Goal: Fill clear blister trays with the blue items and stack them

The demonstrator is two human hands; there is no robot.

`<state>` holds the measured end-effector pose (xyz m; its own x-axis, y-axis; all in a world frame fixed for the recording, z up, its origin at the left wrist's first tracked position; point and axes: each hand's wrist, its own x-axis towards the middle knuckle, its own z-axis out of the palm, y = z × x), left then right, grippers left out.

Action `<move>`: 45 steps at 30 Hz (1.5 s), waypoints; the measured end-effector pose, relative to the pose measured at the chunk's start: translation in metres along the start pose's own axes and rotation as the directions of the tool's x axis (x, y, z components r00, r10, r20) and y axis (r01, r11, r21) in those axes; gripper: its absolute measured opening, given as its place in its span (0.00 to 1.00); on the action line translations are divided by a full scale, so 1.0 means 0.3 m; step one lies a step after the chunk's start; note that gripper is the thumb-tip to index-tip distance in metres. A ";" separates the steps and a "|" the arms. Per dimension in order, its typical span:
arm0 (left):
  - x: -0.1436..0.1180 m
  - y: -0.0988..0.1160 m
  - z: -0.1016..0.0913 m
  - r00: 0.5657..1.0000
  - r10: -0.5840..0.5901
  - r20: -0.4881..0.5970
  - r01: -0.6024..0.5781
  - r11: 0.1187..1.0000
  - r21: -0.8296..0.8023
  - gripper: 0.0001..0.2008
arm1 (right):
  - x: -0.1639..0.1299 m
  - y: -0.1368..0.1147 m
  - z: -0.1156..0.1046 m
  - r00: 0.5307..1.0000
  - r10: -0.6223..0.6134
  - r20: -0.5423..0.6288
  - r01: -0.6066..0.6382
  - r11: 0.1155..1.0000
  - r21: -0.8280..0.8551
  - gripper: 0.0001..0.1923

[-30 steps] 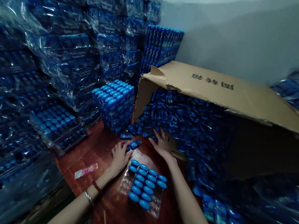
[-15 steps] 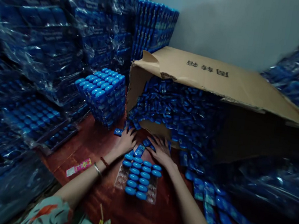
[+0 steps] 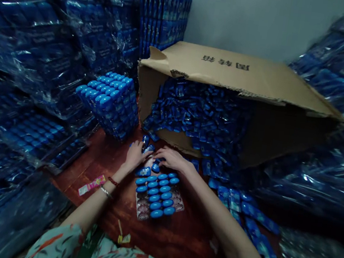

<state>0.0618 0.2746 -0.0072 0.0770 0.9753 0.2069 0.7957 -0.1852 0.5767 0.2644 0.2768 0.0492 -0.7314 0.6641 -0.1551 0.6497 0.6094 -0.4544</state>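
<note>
A clear plastic tray (image 3: pixel 178 201) lies on the reddish wooden table (image 3: pixel 181 241), partly filled with rows of small blue oval items (image 3: pixel 157 189). My left hand (image 3: pixel 134 154) rests just beyond the tray's far left corner, fingers curled over a few small blue packets (image 3: pixel 144 171). My right hand (image 3: pixel 169 157) is beside it, fingers bent down on a blue item at the tray's far edge. Whether either hand grips a piece is hidden by the fingers.
A tipped cardboard box (image 3: pixel 231 71) behind the hands spills many blue packets (image 3: pixel 199 116). A stack of filled trays (image 3: pixel 112 101) stands at left. Plastic-wrapped blue bundles (image 3: pixel 36 50) wall in both sides. A pink wrapper (image 3: pixel 91 184) lies on the table.
Both hands have drawn back from the box mouth to the tray's far edge and come close together. The view has dipped and shifted, and the tray now sits turned slightly.
</note>
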 end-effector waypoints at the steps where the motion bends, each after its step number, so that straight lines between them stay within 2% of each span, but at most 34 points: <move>1: 0.002 0.014 0.008 1.000 -0.001 0.030 0.000 0.999 0.044 0.15 | 0.027 -0.003 0.006 0.999 0.013 0.043 -0.013 1.000 0.007 0.19; 4: 0.008 0.038 0.016 0.995 0.004 0.095 -0.011 0.998 0.068 0.12 | 0.053 0.005 0.030 0.994 0.089 0.058 -0.091 0.995 0.039 0.24; 6: 0.007 0.034 0.003 0.993 0.009 0.118 -0.012 1.000 0.024 0.10 | 0.018 0.020 0.043 0.988 0.156 0.019 -0.157 0.985 0.070 0.22; 9: -0.011 0.007 -0.031 0.988 0.028 0.154 -0.015 0.997 -0.081 0.10 | -0.086 0.044 0.056 0.957 0.276 -0.092 -0.261 0.954 0.146 0.15; 12: -0.058 -0.026 -0.063 0.986 0.036 0.163 0.001 0.975 -0.222 0.11 | -0.218 0.058 0.086 0.887 0.400 -0.231 -0.344 0.906 0.249 0.17; 15: -0.133 -0.057 -0.086 0.992 -0.031 0.125 0.077 0.920 -0.385 0.16 | -0.367 0.053 0.152 0.762 0.538 -0.362 -0.334 0.804 0.491 0.22; 16: -0.163 -0.066 -0.094 0.990 -0.076 0.120 0.123 0.880 -0.458 0.19 | -0.417 0.046 0.182 0.683 0.610 -0.402 -0.265 0.720 0.641 0.23; 17: -0.194 -0.073 -0.102 0.984 -0.127 0.127 0.176 0.829 -0.531 0.21 | -0.465 0.036 0.213 0.604 0.681 -0.413 -0.166 0.615 0.771 0.25; 18: -0.225 -0.077 -0.112 0.973 -0.176 0.148 0.230 0.770 -0.595 0.23 | -0.510 0.022 0.245 0.546 0.739 -0.395 -0.097 0.524 0.846 0.26; 19: -0.255 -0.077 -0.123 0.960 -0.217 0.174 0.278 0.708 -0.650 0.25 | -0.548 0.005 0.275 0.498 0.784 -0.371 -0.056 0.456 0.888 0.25; 20: -0.282 -0.073 -0.134 0.949 -0.243 0.201 0.313 0.651 -0.692 0.27 | -0.579 -0.016 0.302 0.480 0.811 -0.336 -0.038 0.402 0.915 0.25; 22: -0.326 -0.055 -0.161 0.941 -0.239 0.239 0.336 0.587 -0.737 0.32 | -0.618 -0.065 0.346 0.468 0.833 -0.295 -0.010 0.338 0.941 0.27; 23: -0.343 -0.042 -0.174 0.943 -0.223 0.247 0.332 0.570 -0.752 0.34 | -0.627 -0.091 0.361 0.476 0.831 -0.287 0.010 0.322 0.947 0.31; 26: -0.377 -0.007 -0.218 0.948 -0.199 0.250 0.319 0.588 -0.743 0.33 | -0.629 -0.157 0.394 0.513 0.812 -0.278 0.086 0.273 0.958 0.38; 28: -0.400 0.004 -0.244 0.942 -0.232 0.241 0.334 0.606 -0.722 0.29 | -0.626 -0.183 0.412 0.527 0.815 -0.240 0.164 0.180 0.970 0.35; 31: -0.458 0.008 -0.269 0.931 -0.316 0.181 0.347 0.621 -0.702 0.24 | -0.626 -0.198 0.435 0.504 0.842 -0.191 0.269 0.057 0.961 0.28; 32: -0.483 0.012 -0.271 0.930 -0.336 0.149 0.342 0.638 -0.690 0.23 | -0.625 -0.200 0.438 0.488 0.853 -0.186 0.271 0.055 0.961 0.27; 34: -0.538 0.031 -0.262 0.935 -0.339 0.102 0.320 0.685 -0.654 0.20 | -0.616 -0.201 0.435 0.438 0.875 -0.206 0.229 0.113 0.967 0.25; 37: -0.609 0.084 -0.217 0.953 -0.291 0.080 0.277 0.736 -0.618 0.14 | -0.574 -0.198 0.409 0.355 0.879 -0.319 0.140 0.287 0.948 0.22; 38: -0.624 0.102 -0.195 0.959 -0.277 0.061 0.256 0.755 -0.603 0.12 | -0.554 -0.195 0.399 0.347 0.865 -0.363 0.118 0.344 0.931 0.21; 39: -0.633 0.117 -0.174 0.965 -0.259 0.030 0.227 0.781 -0.582 0.10 | -0.532 -0.190 0.389 0.356 0.841 -0.407 0.097 0.400 0.911 0.20; 41: -0.635 0.132 -0.136 0.980 -0.189 -0.059 0.133 0.849 -0.511 0.08 | -0.491 -0.178 0.375 0.409 0.769 -0.492 0.042 0.523 0.851 0.17; 43: -0.623 0.126 -0.113 0.991 -0.046 -0.124 -0.008 0.913 -0.409 0.08 | -0.464 -0.164 0.368 0.491 0.658 -0.571 -0.033 0.669 0.742 0.13; 45: -0.606 0.101 -0.105 0.986 0.104 -0.127 -0.138 0.943 -0.303 0.11 | -0.457 -0.155 0.363 0.594 0.518 -0.616 -0.081 0.800 0.595 0.10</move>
<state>0.0530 0.0880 -0.0024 0.0828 0.9276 0.3643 0.5573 -0.3461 0.7547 0.3119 0.1101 -0.0040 0.0301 0.9767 0.2123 0.4558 0.1756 -0.8726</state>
